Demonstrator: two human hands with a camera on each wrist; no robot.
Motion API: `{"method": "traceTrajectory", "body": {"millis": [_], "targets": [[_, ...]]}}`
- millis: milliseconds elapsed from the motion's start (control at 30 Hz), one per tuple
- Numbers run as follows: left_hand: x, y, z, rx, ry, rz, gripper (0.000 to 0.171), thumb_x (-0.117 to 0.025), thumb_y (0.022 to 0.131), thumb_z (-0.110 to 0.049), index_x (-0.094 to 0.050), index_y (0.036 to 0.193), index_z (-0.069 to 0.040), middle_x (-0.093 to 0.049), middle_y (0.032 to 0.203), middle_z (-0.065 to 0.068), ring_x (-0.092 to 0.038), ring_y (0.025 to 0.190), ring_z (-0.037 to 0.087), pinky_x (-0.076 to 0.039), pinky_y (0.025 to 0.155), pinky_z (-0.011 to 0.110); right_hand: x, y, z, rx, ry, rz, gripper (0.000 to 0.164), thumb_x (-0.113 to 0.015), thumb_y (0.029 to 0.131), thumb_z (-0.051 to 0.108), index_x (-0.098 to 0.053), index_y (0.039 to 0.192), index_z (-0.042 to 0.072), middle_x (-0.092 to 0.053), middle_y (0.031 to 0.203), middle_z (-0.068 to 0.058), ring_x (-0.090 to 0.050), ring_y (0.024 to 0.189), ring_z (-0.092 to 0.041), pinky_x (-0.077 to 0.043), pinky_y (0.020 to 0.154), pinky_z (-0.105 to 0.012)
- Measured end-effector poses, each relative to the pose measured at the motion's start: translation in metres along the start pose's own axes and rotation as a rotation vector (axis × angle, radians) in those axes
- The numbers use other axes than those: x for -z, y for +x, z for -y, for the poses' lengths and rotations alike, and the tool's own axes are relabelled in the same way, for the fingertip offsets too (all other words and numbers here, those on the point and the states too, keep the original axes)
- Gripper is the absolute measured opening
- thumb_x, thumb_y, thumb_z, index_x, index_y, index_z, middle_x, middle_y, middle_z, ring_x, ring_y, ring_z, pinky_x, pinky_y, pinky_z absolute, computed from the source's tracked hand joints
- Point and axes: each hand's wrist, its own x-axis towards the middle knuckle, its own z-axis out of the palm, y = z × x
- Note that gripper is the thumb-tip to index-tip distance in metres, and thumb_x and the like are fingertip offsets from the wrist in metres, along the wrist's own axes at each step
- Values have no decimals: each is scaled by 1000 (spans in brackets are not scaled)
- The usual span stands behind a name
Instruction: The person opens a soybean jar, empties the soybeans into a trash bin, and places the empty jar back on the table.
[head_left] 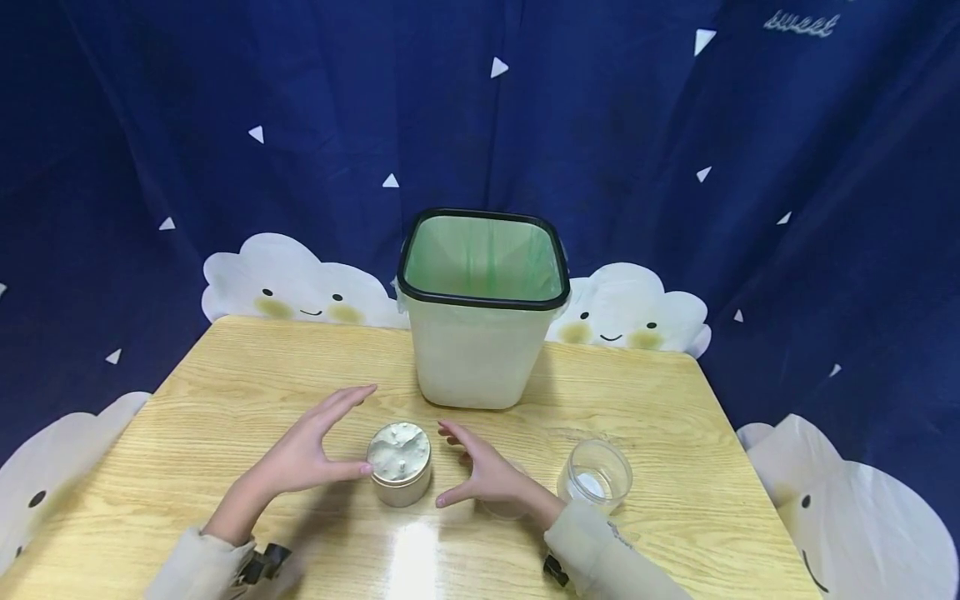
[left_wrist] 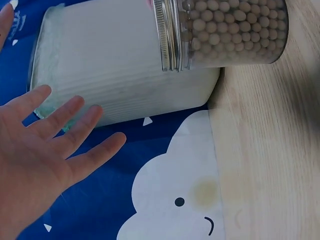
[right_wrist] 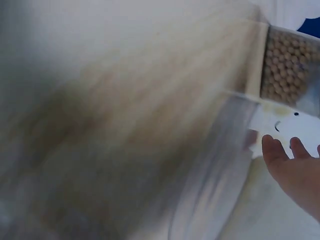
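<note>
Guess we're at the grab stage, left hand (head_left: 302,454) and right hand (head_left: 491,475) spread wide, empty, flanking the jar (head_left: 401,467); next calls for closing inward.

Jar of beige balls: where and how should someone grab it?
The jar is probably best gripped by its round sides, below the metal rim, from left and right together: it stands upright, left hand and right hand flanking it.

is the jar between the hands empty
No, the left wrist view shows the jar packed with small round beige balls behind its clear wall.
</note>
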Motion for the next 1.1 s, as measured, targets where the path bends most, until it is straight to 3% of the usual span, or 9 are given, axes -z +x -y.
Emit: {"method": "traceTrajectory", "body": {"millis": [200, 433, 500, 767, 1100], "targets": [[1, 0, 2, 9, 3, -5, 90, -83, 64, -27, -36, 139, -9, -42, 135, 14, -43, 117, 36, -35, 90, 60, -15, 10, -3, -62, 102, 5, 107, -86, 59, 18, -22, 144, 11, -35, 141, -3, -30, 129, -23, -23, 106, -42], [-1, 0, 6, -14, -10, -19, 89, -83, 63, -24, -38, 138, -8, -44, 133, 13, -45, 115, 34, -36, 90, 58, -26, 25, -5, 101, 80, 41, 105, -86, 58, 11, -24, 143, 10, -37, 140, -3, -32, 129, -16, -22, 107, -31], [-2, 0, 6, -16, -11, -20, 89, -83, 63, -23, -37, 138, -9, -44, 133, 13, -44, 115, 34, -36, 90, 58, -28, 28, -6, 109, 63, 42, 106, -86, 58, 13, -23, 142, 11, -39, 139, -3, -33, 128, -15, -23, 106, -30], [-2, 1, 6, -13, -11, -27, 90, -83, 62, -25, -37, 138, -11, -44, 133, 14, -45, 115, 34, -37, 89, 59, -39, 36, -4, 21, 54, 0, 107, -88, 55, 19, -25, 141, 14, -46, 132, -2, -42, 120, -14, -27, 104, -34], [-4, 2, 8, -19, -12, -26, 87, -82, 65, -25, -38, 138, -7, -44, 133, 13, -45, 115, 34, -38, 88, 58, -41, 36, 0, -10, 2, -73, 100, -88, 54, 26, -33, 137, 20, -52, 124, 3, -49, 112, -11, -33, 99, -33]]}}
